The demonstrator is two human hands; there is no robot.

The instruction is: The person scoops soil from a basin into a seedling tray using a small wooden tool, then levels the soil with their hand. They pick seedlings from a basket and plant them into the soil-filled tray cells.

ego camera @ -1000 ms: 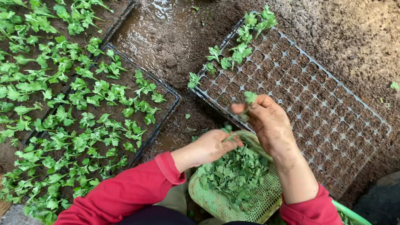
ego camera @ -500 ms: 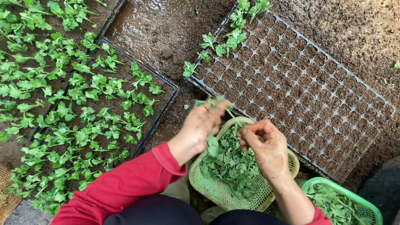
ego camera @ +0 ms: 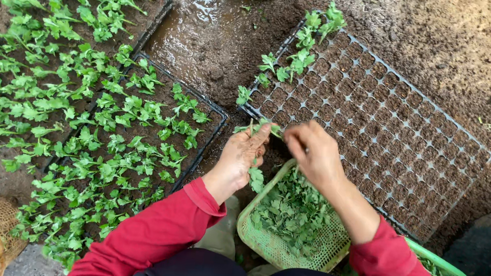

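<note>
Muddy ground carries a black cell tray [ego camera: 390,128], mostly unplanted. Over its near edge, the left hand [ego camera: 240,158] pinches a small seedling [ego camera: 258,127] in a narrow grip; the right hand [ego camera: 313,150] is curled — whether it holds anything I cannot tell. Below sits a green basket [ego camera: 283,243] of cuttings. Seedlings look light, limp, easily bruised — best held low on the stem.

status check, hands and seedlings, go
Left hand pinching small green seedling. Right hand touching it, over black plastic cell tray. Nothing blocking.
</note>
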